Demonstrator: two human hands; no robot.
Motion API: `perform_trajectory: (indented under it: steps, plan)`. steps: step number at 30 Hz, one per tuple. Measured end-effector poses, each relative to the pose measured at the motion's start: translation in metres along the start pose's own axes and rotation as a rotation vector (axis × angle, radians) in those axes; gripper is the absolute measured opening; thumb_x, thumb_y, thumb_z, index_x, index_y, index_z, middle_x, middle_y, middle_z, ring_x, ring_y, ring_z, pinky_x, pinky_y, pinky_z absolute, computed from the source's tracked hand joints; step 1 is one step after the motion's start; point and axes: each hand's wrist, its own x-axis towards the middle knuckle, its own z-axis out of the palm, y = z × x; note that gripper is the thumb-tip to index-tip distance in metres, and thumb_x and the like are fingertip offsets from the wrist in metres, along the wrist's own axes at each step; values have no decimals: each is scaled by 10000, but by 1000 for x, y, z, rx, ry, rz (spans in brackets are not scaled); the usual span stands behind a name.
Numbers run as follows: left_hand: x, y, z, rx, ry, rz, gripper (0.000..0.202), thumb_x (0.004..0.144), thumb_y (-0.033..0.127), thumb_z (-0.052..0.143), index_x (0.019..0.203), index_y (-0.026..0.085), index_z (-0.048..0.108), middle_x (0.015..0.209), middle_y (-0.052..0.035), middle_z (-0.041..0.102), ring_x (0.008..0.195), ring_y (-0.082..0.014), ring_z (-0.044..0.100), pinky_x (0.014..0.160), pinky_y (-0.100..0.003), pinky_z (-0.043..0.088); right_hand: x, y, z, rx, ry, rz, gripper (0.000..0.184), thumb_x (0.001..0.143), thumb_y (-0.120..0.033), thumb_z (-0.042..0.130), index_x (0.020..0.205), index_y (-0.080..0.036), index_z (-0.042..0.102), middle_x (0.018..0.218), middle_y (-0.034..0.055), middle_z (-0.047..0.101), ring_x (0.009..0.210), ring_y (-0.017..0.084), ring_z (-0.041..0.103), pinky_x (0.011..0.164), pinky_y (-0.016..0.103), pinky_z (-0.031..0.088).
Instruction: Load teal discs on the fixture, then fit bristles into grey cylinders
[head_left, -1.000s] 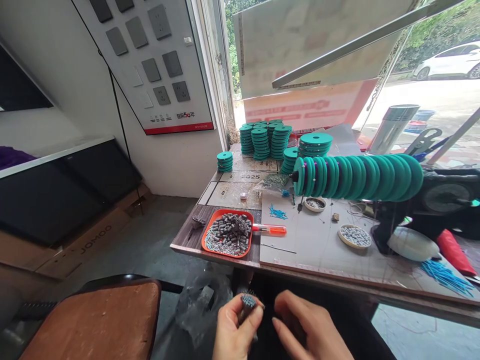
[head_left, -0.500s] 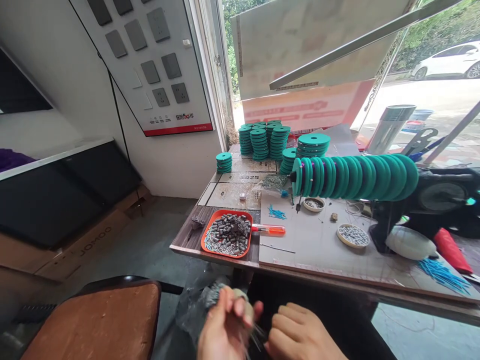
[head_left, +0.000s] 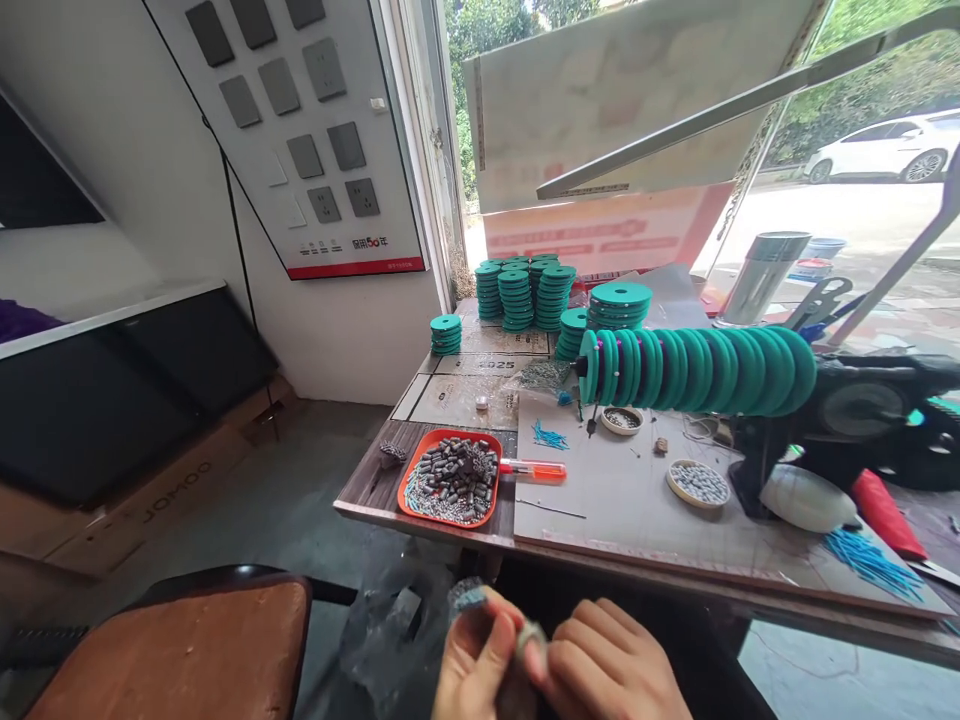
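At the bottom of the view, in front of the table edge, my left hand (head_left: 476, 665) is closed on a small bundle of thin strands (head_left: 470, 597). Its blue-grey end sticks out above the fingers, and a pale, ring-like piece (head_left: 529, 636) shows between my two hands. My right hand (head_left: 616, 662) is curled shut beside it, its fingertips hidden against the pale piece. Whether it grips that piece or another small thing I cannot make out. Nearest on the table is an orange tray (head_left: 491, 500) of grey cylindrical weights (head_left: 457, 470) and thin strands.
Green foam spools (head_left: 697, 370) sit on a black machine's shaft (head_left: 862, 410); more spools (head_left: 516, 300) are stacked behind. A dish of pale beads (head_left: 697, 483), blue sticks (head_left: 874, 562) and an orange pen (head_left: 536, 470) lie on the board. A brown chair (head_left: 187, 650) stands left.
My left hand has moved right and up, and my right hand slightly right; they now meet. The loose strands that hung below the left hand are no longer visible. The camera view has shifted slightly.
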Motion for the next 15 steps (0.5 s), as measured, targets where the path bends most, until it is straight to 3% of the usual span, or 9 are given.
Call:
perform_trajectory:
  steps: [2,4,7,9,10,12,15]
  plan:
    - [0,10,-3,11,-20,-107,497,433,469,782,609,158,437,323,66,415,336,-9,377,422,-109,258,6,4,-4,19,-38,-50,315,831,-192,418,540,-72,432,479,29,353,636,19,219,695,152,57]
    - [2,20,-10,79,31,-125,523,424,465,787,641,161,420,365,72,460,316,19,318,390,-90,180,12,8,-11,37,-93,-76,314,831,-205,427,545,-77,447,486,26,375,634,18,225,692,149,70]
    - [3,26,-15,91,137,-47,597,392,432,808,845,201,496,744,46,674,301,71,232,354,-88,115,18,10,-16,69,-117,22,303,836,-189,423,558,-82,479,523,15,426,640,8,267,681,140,117]
    - [2,21,-11,107,140,-1,675,383,412,817,967,214,544,943,-6,682,290,99,202,353,-89,90,16,8,-12,114,-93,117,313,843,-192,414,560,-86,498,541,7,452,645,-2,294,674,126,152]
    - [1,18,-8,113,131,24,650,370,407,823,934,184,587,923,-25,688,292,101,225,355,-87,110,14,6,-9,137,-78,153,324,847,-196,410,555,-87,502,544,5,458,643,-5,300,668,119,163]
    - [-1,10,2,76,147,90,499,354,386,833,730,120,641,768,-28,693,358,59,395,404,-80,271,8,2,-1,171,-58,193,354,854,-208,397,539,-84,500,540,7,460,635,-10,304,656,111,176]
    - [-3,5,14,-120,183,98,409,336,343,846,540,120,569,569,10,639,570,-45,591,615,-123,467,2,-1,10,176,-29,192,392,858,-205,386,500,-69,473,503,16,427,608,-12,286,631,109,170]
